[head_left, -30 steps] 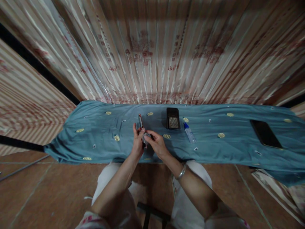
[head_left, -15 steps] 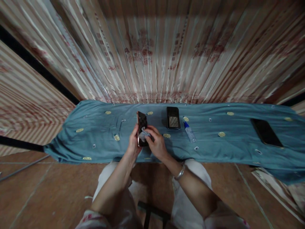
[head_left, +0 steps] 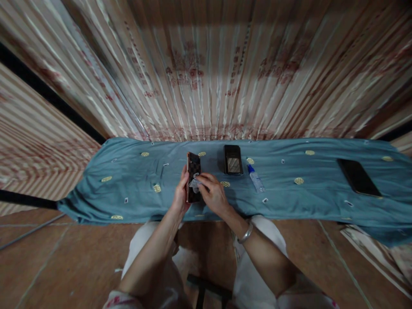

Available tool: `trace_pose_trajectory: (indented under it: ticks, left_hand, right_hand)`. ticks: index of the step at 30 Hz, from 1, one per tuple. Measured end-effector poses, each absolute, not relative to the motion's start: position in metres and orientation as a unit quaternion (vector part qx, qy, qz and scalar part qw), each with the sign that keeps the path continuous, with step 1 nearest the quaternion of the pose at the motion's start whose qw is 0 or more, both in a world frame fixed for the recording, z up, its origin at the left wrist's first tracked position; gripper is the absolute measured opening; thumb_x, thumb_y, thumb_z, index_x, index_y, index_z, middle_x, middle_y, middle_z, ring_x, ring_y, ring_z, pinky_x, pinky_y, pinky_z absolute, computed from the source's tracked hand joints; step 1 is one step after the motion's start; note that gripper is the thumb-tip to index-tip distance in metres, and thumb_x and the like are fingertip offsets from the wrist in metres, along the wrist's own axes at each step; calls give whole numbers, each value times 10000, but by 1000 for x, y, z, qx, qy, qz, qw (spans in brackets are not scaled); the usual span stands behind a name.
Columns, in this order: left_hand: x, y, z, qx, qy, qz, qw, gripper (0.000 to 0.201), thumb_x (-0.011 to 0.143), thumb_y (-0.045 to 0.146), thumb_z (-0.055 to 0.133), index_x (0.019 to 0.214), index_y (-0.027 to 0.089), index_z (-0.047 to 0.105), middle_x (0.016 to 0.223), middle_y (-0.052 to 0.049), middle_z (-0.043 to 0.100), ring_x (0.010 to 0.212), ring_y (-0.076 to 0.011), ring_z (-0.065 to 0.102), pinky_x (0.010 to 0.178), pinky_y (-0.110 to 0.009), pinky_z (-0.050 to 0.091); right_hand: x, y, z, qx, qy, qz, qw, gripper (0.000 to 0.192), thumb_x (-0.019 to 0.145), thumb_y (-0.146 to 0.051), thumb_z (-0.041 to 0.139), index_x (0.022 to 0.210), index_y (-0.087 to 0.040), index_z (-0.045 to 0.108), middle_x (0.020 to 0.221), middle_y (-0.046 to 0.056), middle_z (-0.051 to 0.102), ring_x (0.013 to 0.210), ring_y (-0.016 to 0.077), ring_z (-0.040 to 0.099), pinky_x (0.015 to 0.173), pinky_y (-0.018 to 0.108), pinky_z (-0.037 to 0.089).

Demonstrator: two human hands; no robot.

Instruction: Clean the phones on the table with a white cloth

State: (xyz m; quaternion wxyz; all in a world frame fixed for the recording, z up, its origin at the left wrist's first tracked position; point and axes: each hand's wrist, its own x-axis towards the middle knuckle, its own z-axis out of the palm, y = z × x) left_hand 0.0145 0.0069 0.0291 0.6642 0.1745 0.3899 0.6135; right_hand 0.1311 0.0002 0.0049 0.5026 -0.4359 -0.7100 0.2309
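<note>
Left hand (head_left: 181, 195) grips a dark checkered rectangular phone (head_left: 193, 176) by its left edge, above the blue patterned cloth (head_left: 128, 189). Right hand (head_left: 213, 195) pinches a small pale wipe (head_left: 195, 183) against the phone's face. Right of them lie a second black phone (head_left: 233, 159) and a small clear blue-capped bottle (head_left: 256, 178).

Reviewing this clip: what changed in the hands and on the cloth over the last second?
The left hand turned the checkered phone from edge-on to its patterned back facing the camera. The right hand kept the small wipe pressed on it. The second phone, dropper bottle, dark phone and blue cloth stayed put.
</note>
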Motion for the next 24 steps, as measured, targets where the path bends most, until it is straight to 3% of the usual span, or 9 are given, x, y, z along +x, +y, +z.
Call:
trace_pose_trajectory:
  ticks: [9, 15, 20, 24]
  left_hand:
    - [25, 3, 29, 176, 406, 626, 642, 606, 841, 244, 611, 1418, 252, 424, 1153, -20, 690, 944, -142, 669, 809, -230, 504]
    - [18, 1, 40, 174, 419, 616, 644, 685, 842, 248, 613, 1466, 277, 331, 1076, 1, 714, 845, -130, 677, 743, -225, 510]
    - [14, 2, 42, 176, 411, 609, 655, 617, 867, 252, 571, 1449, 251, 367, 1039, -1, 724, 810, -126, 683, 714, -218, 514]
    - [14, 5, 40, 168, 387, 613, 668, 515, 860, 278, 584, 1362, 207, 494, 1062, -24, 727, 874, -153, 693, 778, -240, 527]
  right_hand:
    - [132, 1, 11, -406, -745, 208, 486, 315, 909, -169, 465, 1150, -239, 656, 1138, 64, 642, 1077, 181, 593, 972, 331, 484]
    - [141, 5, 4, -431, -777, 161, 429, 327, 916, -131, 421, 1143, -191, 649, 1091, 91, 656, 1041, 213, 581, 962, 364, 482]
    - [147, 5, 0, -451, -775, 166, 409, 324, 918, -147, 423, 1147, -197, 646, 1097, 96, 652, 1042, 226, 576, 967, 387, 473]
    - [147, 4, -1, -451, -760, 177, 433, 317, 923, -179, 435, 1156, -225, 645, 1115, 81, 650, 1057, 213, 581, 974, 382, 472]
